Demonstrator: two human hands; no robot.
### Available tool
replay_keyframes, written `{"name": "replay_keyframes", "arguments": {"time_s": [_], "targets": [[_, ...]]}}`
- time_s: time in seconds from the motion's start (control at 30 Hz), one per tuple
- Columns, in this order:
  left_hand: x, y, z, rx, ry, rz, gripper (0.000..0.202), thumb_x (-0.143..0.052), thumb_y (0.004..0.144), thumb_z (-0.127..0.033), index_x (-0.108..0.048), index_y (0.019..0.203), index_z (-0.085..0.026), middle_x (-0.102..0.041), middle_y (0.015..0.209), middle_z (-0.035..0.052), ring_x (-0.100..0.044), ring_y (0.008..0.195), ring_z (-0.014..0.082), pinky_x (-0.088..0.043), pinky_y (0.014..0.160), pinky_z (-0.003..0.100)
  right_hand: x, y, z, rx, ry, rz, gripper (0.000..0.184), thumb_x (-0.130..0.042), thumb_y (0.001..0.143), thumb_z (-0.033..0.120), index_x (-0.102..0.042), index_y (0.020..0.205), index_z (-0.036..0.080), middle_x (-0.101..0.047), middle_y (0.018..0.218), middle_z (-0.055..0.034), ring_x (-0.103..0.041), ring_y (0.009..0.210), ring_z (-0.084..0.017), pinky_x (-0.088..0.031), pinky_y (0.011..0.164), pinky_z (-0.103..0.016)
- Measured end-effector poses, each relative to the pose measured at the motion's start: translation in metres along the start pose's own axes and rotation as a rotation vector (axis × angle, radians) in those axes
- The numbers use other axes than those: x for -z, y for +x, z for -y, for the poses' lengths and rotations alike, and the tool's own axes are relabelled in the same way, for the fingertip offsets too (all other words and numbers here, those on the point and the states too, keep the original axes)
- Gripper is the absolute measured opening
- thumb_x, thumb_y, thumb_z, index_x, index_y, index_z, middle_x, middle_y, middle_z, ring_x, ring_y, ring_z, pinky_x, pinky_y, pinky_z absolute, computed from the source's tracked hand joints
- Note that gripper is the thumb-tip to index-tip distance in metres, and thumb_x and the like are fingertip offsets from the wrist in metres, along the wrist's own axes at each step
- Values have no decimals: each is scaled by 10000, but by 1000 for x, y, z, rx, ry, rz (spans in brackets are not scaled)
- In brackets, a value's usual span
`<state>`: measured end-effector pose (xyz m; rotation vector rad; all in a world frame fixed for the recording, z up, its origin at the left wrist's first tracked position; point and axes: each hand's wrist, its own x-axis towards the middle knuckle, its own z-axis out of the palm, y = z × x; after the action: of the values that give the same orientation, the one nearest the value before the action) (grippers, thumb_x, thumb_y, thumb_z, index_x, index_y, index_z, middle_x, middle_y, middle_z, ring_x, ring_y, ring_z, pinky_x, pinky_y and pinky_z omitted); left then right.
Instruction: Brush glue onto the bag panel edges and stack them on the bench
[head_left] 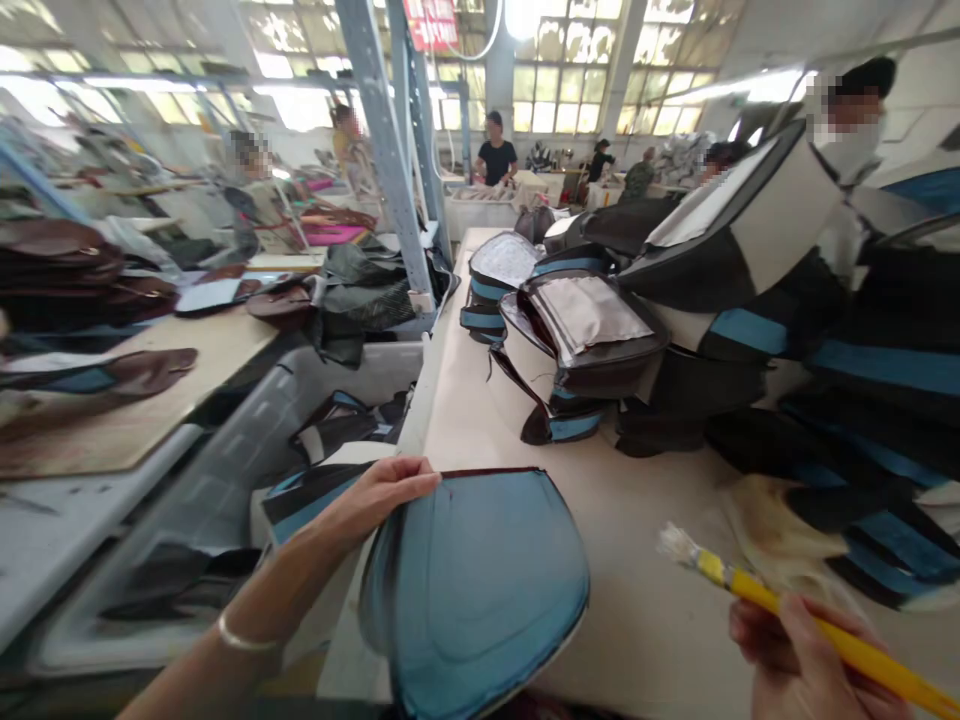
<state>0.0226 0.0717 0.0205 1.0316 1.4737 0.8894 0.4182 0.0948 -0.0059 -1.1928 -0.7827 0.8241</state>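
A blue bag panel (pixel 480 585) with a dark edge lies on the pale worktable (pixel 637 560) in front of me. My left hand (pixel 371 500) grips its upper left edge, fingers curled over the rim. At the lower right, my right hand (pixel 795 655) is closed round a yellow-handled brush (pixel 795 615). The brush's pale bristles point up and left, above the table and a little right of the panel.
Stacks of black and blue bag pieces (pixel 825 380) crowd the table's right and far side. An open brown piece (pixel 585 330) lies in the middle. A grey bin (pixel 225 490) with more pieces stands on the left. Other people work at benches farther back.
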Motion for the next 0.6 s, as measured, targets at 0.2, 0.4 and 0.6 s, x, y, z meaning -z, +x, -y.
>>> {"name": "replay_keyframes", "arguments": {"time_s": [0.2,0.4,0.6], "targets": [[-16,-32,-65,26,149,158,297,-616,800,-469,-745,800,-202,-701,817,11,-591,790,171,-455,730,244,-30,-6,-3,-6,14,61,241,-772,728,358,-607,805,201,-605,543,13,-545,467,-158,-406,444,-254],[-42,-25,-61,101,3,512,259,-631,726,-280,-769,934,-213,-751,958,18,-616,903,204,-433,862,295,-42,-20,5,6,122,170,238,-743,777,330,-587,860,172,-610,596,31,-562,493,-130,-431,509,-235],[-53,-19,-64,112,-15,585,340,-595,671,-195,-772,961,-219,-757,1005,-2,-620,964,205,-427,878,288,-37,-23,19,50,141,164,206,-734,795,297,-587,866,172,-598,622,36,-568,494,-137,-428,497,-243]]}}
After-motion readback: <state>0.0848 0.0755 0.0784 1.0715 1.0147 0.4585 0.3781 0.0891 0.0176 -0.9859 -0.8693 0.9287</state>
